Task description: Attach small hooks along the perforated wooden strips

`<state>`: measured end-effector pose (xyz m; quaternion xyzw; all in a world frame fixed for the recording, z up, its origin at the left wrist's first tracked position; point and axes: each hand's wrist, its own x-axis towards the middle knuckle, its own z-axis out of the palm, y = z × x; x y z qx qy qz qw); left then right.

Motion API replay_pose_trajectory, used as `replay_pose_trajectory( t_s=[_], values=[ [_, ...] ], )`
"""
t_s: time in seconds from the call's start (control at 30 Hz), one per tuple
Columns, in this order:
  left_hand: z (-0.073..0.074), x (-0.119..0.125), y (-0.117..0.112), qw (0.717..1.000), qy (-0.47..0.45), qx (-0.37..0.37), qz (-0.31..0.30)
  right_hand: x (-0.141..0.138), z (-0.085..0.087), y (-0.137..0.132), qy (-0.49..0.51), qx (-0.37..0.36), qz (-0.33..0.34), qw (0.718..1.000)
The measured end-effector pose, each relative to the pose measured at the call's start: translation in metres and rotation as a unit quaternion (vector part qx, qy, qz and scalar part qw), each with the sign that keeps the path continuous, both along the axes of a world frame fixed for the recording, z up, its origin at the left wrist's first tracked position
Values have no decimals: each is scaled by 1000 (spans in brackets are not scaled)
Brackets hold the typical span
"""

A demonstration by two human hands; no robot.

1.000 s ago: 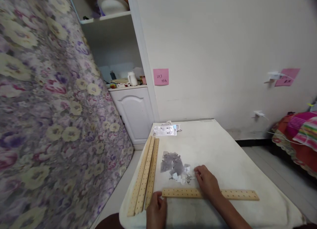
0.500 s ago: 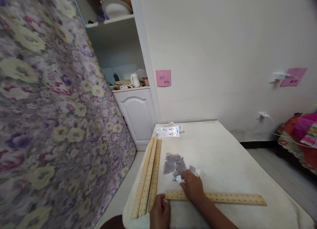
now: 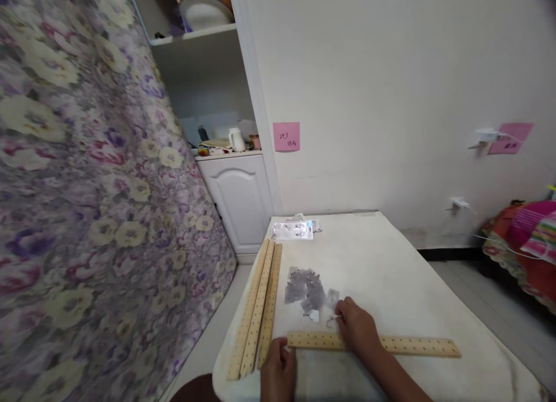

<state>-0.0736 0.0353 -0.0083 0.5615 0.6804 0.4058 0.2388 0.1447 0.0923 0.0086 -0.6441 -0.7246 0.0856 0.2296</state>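
A pale wooden strip with rows of small holes (image 3: 412, 346) lies crosswise on the table. My left hand (image 3: 278, 368) is closed at its left end, thumb and finger pinching the tip. My right hand (image 3: 357, 326) reaches over the strip and pinches a small hook (image 3: 332, 320), whose curved metal end points left; its backing is mostly hidden by the fingers. Close by lies another hook on a white square backing (image 3: 313, 315). A heap of small clear plastic pieces with metal parts (image 3: 304, 287) is beyond it, with one separate clear piece (image 3: 333, 298) near my right fingertips.
Several more drilled wooden strips (image 3: 256, 315) lie lengthwise along the table's left edge. Clear hook packaging (image 3: 292, 230) is at the far end of the white table (image 3: 369, 257). A floral curtain (image 3: 108, 205) hangs on the left; a cabinet (image 3: 237, 199) stands behind.
My right hand has moved right, away from the hook on the white square, and now pinches the other hook that lay to the right. My left hand stays at the strip's end.
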Motion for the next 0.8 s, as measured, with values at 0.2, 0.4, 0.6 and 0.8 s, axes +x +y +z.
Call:
replay_pose_trajectory(
  t_s=[0.2, 0.4, 0.6, 0.8],
  values=[
    [0, 0, 0, 1000, 3, -12, 3, 25, 6, 1, 2, 15, -61, 998],
    [1, 1, -1, 1000, -3, -10, -3, -11, 10, 5, 57, -44, 3, 997],
    [2, 3, -2, 1000, -1, 4, -3, -46, -2, 14, 37, -90, -23, 995],
    [-1, 2, -1, 1000, -14, 12, 10, -42, -4, 12, 140, -86, -6, 986]
  ],
)
